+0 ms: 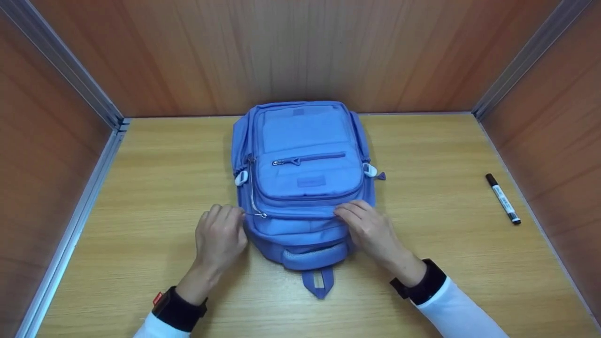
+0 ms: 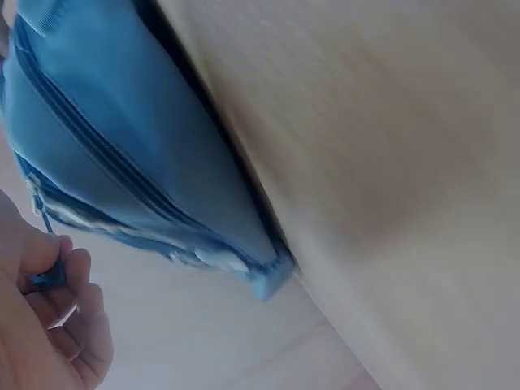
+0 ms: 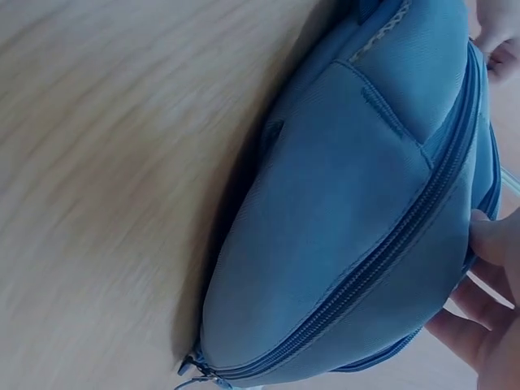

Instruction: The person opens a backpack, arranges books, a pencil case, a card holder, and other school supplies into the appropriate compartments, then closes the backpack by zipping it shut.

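Observation:
A blue backpack (image 1: 305, 131) lies front side up on the table, its padded top handle (image 1: 314, 257) toward me. At the left of the bag my left hand (image 1: 219, 237) pinches the blue zipper pull (image 2: 50, 276) on its short cord. That cord is stretched out sideways from the metal slider (image 1: 263, 215), and a stretch of the zipper to the slider's left is parted. My right hand (image 1: 373, 232) holds the bag's edge beside the same zipper; in the right wrist view, thumb (image 3: 487, 240) and fingers lie on either side of the fabric.
A black-capped marker (image 1: 503, 199) lies on the wooden table (image 1: 436, 188) at the right. Wood-grain panels (image 1: 300, 51) stand at the back and both sides. White buckles (image 1: 241, 178) sit on the bag's sides, and a hanging loop (image 1: 319, 284) extends past the handle.

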Tool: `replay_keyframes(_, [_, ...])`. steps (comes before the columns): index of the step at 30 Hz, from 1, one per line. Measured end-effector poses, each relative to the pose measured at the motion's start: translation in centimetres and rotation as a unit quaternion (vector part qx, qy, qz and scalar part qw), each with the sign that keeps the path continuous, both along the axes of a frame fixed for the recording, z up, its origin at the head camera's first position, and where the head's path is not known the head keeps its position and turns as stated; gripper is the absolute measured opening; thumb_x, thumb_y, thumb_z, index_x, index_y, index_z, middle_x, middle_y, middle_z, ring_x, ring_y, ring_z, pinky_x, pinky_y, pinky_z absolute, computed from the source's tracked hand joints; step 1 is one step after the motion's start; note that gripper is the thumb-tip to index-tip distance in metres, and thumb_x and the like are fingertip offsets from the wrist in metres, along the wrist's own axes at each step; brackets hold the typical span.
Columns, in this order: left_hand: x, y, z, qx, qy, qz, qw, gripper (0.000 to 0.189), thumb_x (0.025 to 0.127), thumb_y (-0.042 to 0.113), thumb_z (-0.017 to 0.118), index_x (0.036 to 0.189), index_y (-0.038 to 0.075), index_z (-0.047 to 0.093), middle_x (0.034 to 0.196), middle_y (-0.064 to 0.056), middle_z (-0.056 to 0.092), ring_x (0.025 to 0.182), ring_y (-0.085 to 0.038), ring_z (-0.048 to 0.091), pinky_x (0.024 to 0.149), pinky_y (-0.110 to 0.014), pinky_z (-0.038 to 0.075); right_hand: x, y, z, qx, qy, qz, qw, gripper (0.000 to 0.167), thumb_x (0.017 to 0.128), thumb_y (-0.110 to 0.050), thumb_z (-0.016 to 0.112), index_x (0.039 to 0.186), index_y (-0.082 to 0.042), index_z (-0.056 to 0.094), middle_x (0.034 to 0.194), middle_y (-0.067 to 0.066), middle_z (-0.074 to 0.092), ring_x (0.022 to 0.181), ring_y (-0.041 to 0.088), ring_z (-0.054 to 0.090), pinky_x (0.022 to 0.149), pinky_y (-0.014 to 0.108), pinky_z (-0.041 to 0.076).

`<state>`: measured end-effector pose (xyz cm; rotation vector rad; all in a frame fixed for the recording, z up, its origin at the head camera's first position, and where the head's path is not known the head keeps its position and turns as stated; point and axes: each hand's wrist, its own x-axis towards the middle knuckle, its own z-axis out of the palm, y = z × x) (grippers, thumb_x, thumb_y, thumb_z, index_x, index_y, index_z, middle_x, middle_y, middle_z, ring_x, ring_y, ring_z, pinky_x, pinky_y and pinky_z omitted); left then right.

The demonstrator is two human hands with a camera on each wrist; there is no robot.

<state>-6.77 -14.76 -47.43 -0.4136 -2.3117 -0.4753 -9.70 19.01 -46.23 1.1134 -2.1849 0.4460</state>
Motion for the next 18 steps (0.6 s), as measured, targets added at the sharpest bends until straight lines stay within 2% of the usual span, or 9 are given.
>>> replay_keyframes(6, [-1.6,-0.1,0.6,-0.009,-0.010,0.015,0.9998,0.011,0.081,-0.003,0.077,0.083,0.001,0.067,0.073,-0.011,0.065,0.067,-0.030,0.056,0.056,-0.036,0.039,-0.1,-0.2,0.2,-0.009,0.003,0.002,0.9999,0.016,0.093,0.001,0.070,0.107,-0.003,0.076,0.104,0.009,0.077,0.097,0.024,0.072,0.083,0.034,0.062])
replay_keyframes(13, [-1.9,-0.7,0.9,-0.015,-0.018,0.022,0.9995,0.014,0.074,-0.012,0.070,0.080,0.001,0.066,0.070,-0.010,0.064,0.063,-0.028,0.052,0.054,-0.036,0.036,-0.2,-0.2,0.3,-0.013,-0.003,-0.002,0.9999,0.017,0.091,0.003,0.072,0.106,-0.003,0.075,0.103,0.009,0.077,0.096,0.024,0.072,0.082,0.034,0.062])
replay_keyframes(18, [-2.3,-1.9,0.6,0.004,-0.056,0.035,0.9978,0.014,0.078,-0.012,0.074,0.087,-0.001,0.071,0.079,-0.013,0.072,0.065,-0.029,0.058,0.056,-0.038,0.043,-0.3,0.1,0.6,-0.015,-0.011,-0.012,0.9997,0.017,0.091,0.003,0.071,0.106,-0.002,0.076,0.102,0.010,0.076,0.095,0.024,0.072,0.082,0.034,0.062])
